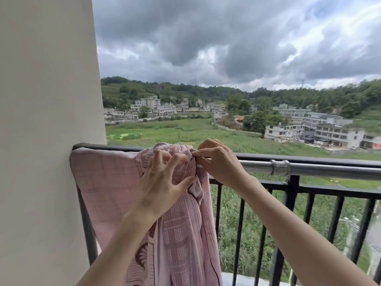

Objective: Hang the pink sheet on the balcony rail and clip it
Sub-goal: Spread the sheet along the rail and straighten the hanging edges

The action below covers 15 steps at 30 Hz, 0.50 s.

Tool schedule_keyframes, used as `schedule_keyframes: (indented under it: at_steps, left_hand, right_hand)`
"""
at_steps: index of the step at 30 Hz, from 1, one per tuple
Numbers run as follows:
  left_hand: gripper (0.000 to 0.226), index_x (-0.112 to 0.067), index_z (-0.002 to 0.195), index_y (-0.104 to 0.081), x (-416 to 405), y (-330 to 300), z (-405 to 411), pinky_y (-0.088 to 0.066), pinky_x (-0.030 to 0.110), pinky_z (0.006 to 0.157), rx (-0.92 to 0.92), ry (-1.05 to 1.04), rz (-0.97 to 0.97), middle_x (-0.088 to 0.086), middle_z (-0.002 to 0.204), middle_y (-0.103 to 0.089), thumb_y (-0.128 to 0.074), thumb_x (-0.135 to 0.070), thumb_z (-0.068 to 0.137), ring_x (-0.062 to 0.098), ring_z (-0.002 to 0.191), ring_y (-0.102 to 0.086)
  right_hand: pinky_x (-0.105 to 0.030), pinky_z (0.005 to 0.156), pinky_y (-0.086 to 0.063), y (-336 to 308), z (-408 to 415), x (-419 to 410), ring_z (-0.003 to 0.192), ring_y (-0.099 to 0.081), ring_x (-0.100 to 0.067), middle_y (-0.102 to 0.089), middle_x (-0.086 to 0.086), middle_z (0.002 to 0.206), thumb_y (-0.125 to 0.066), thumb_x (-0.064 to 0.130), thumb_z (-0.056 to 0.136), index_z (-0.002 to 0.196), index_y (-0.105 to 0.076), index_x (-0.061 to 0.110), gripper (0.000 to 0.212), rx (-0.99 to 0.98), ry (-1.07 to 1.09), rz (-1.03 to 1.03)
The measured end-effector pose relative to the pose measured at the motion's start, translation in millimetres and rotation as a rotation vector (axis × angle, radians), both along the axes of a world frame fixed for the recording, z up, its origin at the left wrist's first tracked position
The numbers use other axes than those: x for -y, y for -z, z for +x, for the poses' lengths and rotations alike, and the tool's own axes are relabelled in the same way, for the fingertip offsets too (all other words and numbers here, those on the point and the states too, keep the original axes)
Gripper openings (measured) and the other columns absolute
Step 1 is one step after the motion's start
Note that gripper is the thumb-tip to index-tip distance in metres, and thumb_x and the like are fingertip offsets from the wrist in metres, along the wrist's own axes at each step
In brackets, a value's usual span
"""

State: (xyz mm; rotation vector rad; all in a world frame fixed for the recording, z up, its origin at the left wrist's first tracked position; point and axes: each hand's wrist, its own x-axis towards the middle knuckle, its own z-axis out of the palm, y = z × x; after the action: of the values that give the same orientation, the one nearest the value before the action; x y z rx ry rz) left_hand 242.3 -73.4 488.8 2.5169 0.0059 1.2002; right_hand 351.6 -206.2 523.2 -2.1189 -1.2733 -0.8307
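The thin cotton sheet is a dusty pink colour. Its flat left part has a faint grid of darker pink lines. Its bunched right part carries white stripes, squares filled with small white dots, and near the bottom a dark maroon fan shape. The square metal balcony rail and its upright bars are black. The round steel pipe just under the rail is shiny silver-grey. The plastered wall on the left is plain cream-white. Beyond, the field is bright green, the houses are pale grey-white, and the clouds are dark grey.
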Motion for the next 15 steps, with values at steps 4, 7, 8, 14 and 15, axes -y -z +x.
schedule_keyframes:
  at_steps: [4,7,8,14,15]
  left_hand:
    - [0.07,-0.026,0.112,-0.052,4.4,-1.5,-4.6,-0.053,0.035,0.076,0.069,-0.143,0.189,0.007,0.123,-0.04,-0.044,-0.075,0.062,0.017,0.105,-0.039]
    - [0.071,-0.024,0.118,-0.05,16.6,-0.2,1.0,-0.052,0.039,0.082,0.015,-0.181,0.25,0.006,0.13,-0.036,-0.045,-0.073,0.066,0.02,0.116,-0.036]
    - [0.069,-0.023,0.118,-0.051,20.5,0.6,3.9,-0.049,0.039,0.087,0.003,-0.2,0.253,0.005,0.13,-0.037,-0.046,-0.071,0.069,0.02,0.117,-0.036]
    - [0.052,-0.013,0.095,-0.06,30.9,-1.2,12.8,-0.051,0.036,0.078,0.167,-0.309,0.127,0.005,0.112,-0.051,-0.049,-0.061,0.08,0.022,0.105,-0.048]
    - [0.061,-0.012,0.098,-0.059,33.5,-3.4,14.8,-0.05,0.037,0.081,0.11,-0.342,0.12,0.005,0.113,-0.049,-0.044,-0.068,0.077,0.022,0.108,-0.046]
  right_hand:
    - [-0.033,0.076,-0.05,-1.0,-1.3,-3.9,0.081,-0.06,-0.015,-0.065,0.002,0.099,-0.064,0.015,0.085,0.102,-0.072,0.014,0.019,-0.061,-0.048,0.082]
    - [-0.029,0.07,-0.052,-4.5,-2.7,-5.6,0.07,-0.06,-0.007,-0.068,0.0,0.09,-0.068,0.009,0.08,0.092,-0.075,0.011,0.014,-0.171,-0.119,0.209]
    - [-0.026,0.069,-0.053,-6.8,-2.0,-4.4,0.067,-0.06,-0.003,-0.07,-0.002,0.087,-0.069,0.006,0.078,0.09,-0.075,0.01,0.013,-0.221,-0.143,0.24]
    - [-0.016,0.073,-0.055,-18.4,0.1,5.1,0.073,-0.067,-0.008,-0.072,-0.002,0.081,-0.069,0.004,0.078,0.088,-0.073,0.006,0.011,-0.344,-0.201,0.264]
    - [-0.012,0.073,-0.053,-21.2,-0.2,5.7,0.073,-0.066,-0.005,-0.07,0.001,0.079,-0.067,0.005,0.08,0.089,-0.072,0.007,0.01,-0.347,-0.212,0.214]
